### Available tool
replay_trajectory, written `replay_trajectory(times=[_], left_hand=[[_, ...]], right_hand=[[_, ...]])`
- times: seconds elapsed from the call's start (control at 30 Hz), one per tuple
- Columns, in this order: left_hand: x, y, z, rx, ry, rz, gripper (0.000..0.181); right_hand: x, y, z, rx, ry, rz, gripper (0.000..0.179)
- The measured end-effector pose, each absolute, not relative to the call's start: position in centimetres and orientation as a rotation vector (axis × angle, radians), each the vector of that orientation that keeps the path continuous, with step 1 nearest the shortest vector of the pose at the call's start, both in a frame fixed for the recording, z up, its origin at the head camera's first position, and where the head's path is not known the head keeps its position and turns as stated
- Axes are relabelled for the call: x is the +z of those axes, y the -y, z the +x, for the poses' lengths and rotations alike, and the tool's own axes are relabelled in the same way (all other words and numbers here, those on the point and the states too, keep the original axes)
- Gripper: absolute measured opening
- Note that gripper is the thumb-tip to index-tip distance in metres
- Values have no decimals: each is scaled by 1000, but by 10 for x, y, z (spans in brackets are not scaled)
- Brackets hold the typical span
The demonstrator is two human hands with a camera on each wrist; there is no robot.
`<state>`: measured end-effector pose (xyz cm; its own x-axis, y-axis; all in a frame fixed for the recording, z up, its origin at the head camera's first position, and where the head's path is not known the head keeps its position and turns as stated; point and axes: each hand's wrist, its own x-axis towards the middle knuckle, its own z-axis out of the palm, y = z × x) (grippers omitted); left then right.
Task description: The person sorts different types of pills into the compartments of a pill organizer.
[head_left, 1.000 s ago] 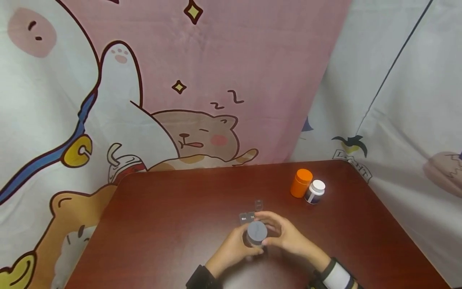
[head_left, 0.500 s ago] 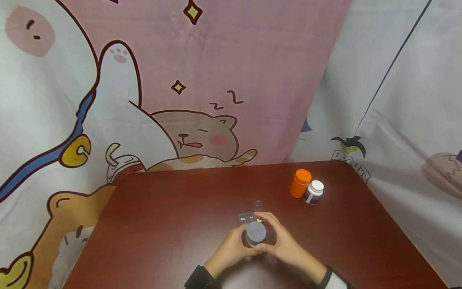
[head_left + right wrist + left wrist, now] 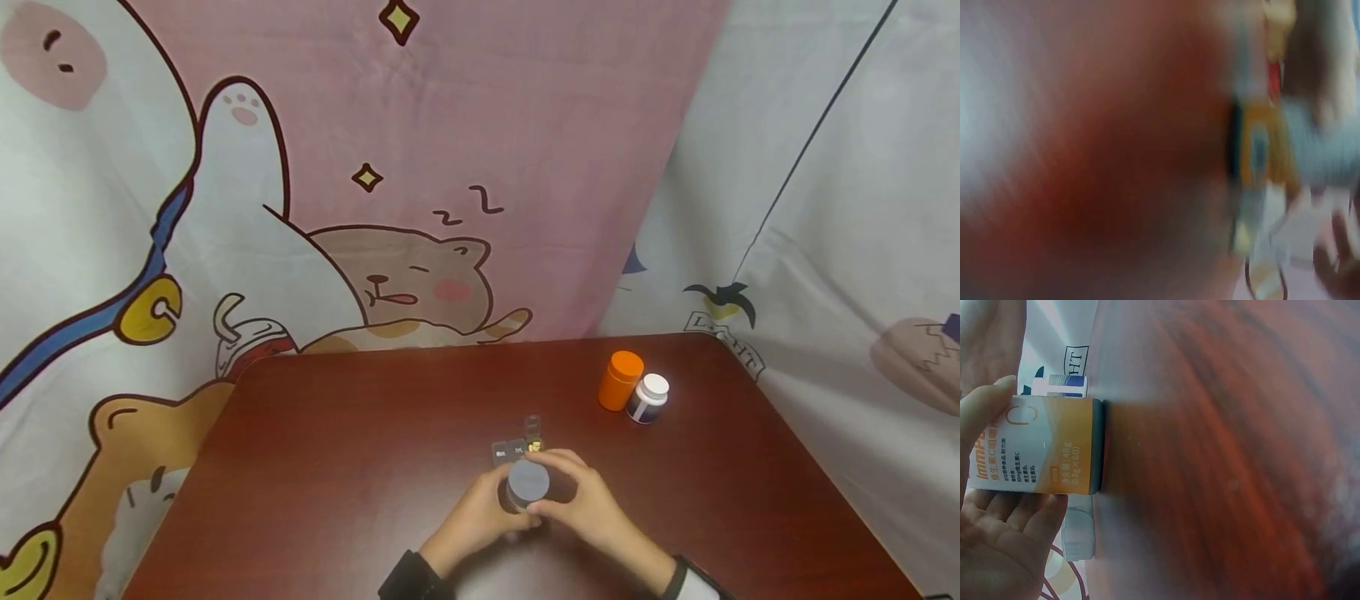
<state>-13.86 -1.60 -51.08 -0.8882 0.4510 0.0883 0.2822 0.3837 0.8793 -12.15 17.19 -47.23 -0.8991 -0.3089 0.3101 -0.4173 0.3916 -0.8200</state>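
Observation:
A tablet bottle (image 3: 1041,444) with a grey cap (image 3: 528,481) and a white-and-orange label stands upright in the head view. My left hand (image 3: 480,510) grips its body from the left. From the right, my right hand (image 3: 588,504) pinches around the cap, thumb at the near edge and fingertips at the far edge. Just beyond the bottle lies a clear pill organizer (image 3: 507,451) with day labels; one lid stands up, and small yellow pieces (image 3: 535,446) show in that compartment. The fingers partly hide the organizer. Motion blurs the right wrist view.
An orange bottle (image 3: 621,380) and a white bottle (image 3: 648,398) with a dark label stand side by side at the back right of the brown table (image 3: 360,433). A cartoon-printed cloth (image 3: 562,167) hangs behind the table.
My right fingers have shifted around the cap and toward me, uncovering the yellow pieces in the pill organizer. The left hand keeps its grip on the bottle; the head view has shifted slightly.

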Motion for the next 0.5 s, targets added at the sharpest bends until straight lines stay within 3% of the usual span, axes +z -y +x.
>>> replay_trajectory(times=[0.13, 0.4, 0.5], left_hand=[[-512, 17, -139, 1542, -2484, 676, 62], [-510, 19, -138, 1538, -2427, 641, 64], [-510, 19, -138, 1523, -2431, 631, 66]], right_hand=[[-487, -166, -114, 1547, 2524, 474, 63], [-474, -185, -142, 1834, 2398, 1214, 75], [-467, -189, -149, 1887, 2411, 1350, 74]])
